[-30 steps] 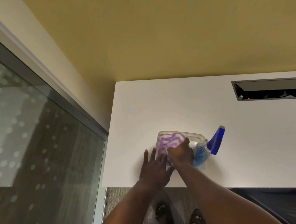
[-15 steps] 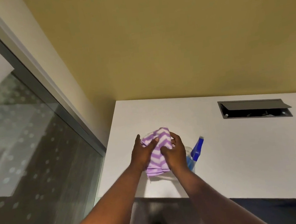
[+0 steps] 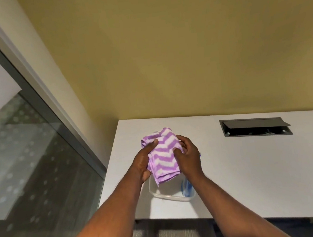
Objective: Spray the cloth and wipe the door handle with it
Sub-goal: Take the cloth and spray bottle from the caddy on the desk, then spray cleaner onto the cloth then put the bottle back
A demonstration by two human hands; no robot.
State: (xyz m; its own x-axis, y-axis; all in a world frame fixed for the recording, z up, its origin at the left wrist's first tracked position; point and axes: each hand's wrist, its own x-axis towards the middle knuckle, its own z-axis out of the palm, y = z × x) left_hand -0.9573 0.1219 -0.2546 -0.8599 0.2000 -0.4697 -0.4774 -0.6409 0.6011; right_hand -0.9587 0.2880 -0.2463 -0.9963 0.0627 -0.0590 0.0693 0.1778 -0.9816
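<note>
A purple-and-white zigzag cloth (image 3: 163, 156) is held up above a clear plastic tub (image 3: 165, 195) on the white table (image 3: 253, 166). My left hand (image 3: 143, 161) grips the cloth's left side, thumb on top. My right hand (image 3: 188, 154) holds its right side. Inside the tub, behind my right wrist, lies the blue spray bottle (image 3: 187, 187), mostly hidden. No door handle is in view.
A glass partition with a grey metal frame (image 3: 40, 103) runs along the left. An open cable hatch (image 3: 255, 127) is set into the table at the right. A yellow wall rises behind the table. Grey carpet shows below the table's front edge.
Both hands have lifted the cloth out of the tub and now hold it a little higher and more spread. The spray bottle is now hidden behind my right wrist.
</note>
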